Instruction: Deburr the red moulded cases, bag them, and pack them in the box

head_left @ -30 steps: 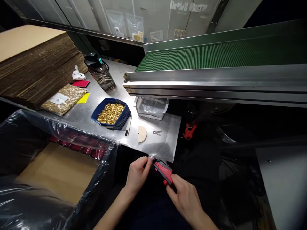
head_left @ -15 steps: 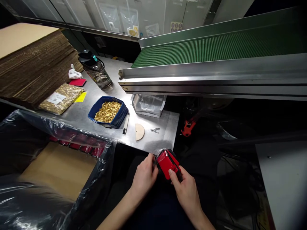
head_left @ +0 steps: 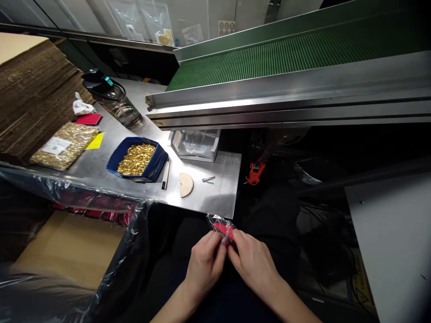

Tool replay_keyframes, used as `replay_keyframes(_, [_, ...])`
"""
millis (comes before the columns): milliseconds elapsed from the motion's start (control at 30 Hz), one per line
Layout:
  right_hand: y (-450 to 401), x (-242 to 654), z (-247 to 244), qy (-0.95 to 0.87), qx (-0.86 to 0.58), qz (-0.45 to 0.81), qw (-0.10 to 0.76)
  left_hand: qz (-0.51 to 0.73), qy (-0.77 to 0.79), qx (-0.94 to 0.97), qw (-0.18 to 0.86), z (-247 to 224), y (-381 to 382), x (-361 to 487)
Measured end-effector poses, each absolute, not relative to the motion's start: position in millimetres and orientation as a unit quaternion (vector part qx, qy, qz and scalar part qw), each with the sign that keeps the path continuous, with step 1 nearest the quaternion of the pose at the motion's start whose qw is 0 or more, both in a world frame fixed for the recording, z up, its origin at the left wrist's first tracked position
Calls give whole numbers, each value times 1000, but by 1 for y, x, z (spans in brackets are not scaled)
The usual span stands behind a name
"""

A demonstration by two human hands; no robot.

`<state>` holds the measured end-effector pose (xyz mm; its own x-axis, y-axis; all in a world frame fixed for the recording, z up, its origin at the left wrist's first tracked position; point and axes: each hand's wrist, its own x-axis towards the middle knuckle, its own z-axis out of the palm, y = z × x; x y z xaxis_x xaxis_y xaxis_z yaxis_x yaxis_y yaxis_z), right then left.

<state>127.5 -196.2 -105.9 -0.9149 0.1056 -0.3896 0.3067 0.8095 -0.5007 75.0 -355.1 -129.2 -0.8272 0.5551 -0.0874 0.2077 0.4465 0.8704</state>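
Between my two hands, just off the table's front edge, is a small red and black item in clear plastic wrap (head_left: 225,228); its exact kind is hard to make out. My left hand (head_left: 206,260) pinches its near left side with thumb and forefinger. On the near right side, my right hand (head_left: 251,258) grips it the same way, fingertips almost meeting the left ones. On the metal table (head_left: 215,204) beyond lie small metal snips (head_left: 208,180), a wooden half disc (head_left: 186,185) and a slim white and black cutter (head_left: 166,175).
A blue bin of gold pieces (head_left: 138,159), a clear tray (head_left: 195,146) and a water bottle (head_left: 116,103) stand on the table. A plastic-lined box (head_left: 134,224) is at left, below stacked cardboard (head_left: 37,98). A green conveyor (head_left: 256,65) crosses above, with orange-handled cutters (head_left: 255,173) below.
My right hand has shifted in beside the left, and the wrapped red item is turned so less of its red face shows. The view has swung slightly right.
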Motion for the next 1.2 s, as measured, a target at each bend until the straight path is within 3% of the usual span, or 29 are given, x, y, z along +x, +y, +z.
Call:
replay_keyframes(167, [-181,114,-100,881,133,-409,196,483,820,183,248,-116,-357,71])
replay_keyframes(367, [-168,121,-106,844,-15,-473,252,566,770,18,295,-116,-376,59])
replay_keyframes(433, [-170,128,-112,870,-22,-450,198,495,822,21,281,-116,-388,50])
replay_keyframes(567, [-176,141,-118,916,-71,-392,36,223,923,152,275,-104,-408,35])
replay_keyframes(667, [-179,145,-109,907,-145,-395,-31,177,919,214,279,-94,-412,33])
replay_keyframes(833, [-179,146,-90,855,-130,-500,-35,304,913,261,73,-94,-410,40])
replay_keyframes(900, [-179,145,-84,824,-122,-551,-40,361,885,291,45,-95,-409,42])
replay_keyframes(1100, [-200,125,-74,703,-5,-711,6,651,684,182,275,-105,-388,48])
replay_keyframes(1200, [-216,110,-79,547,141,-824,38,709,569,155,386,-116,-375,57])
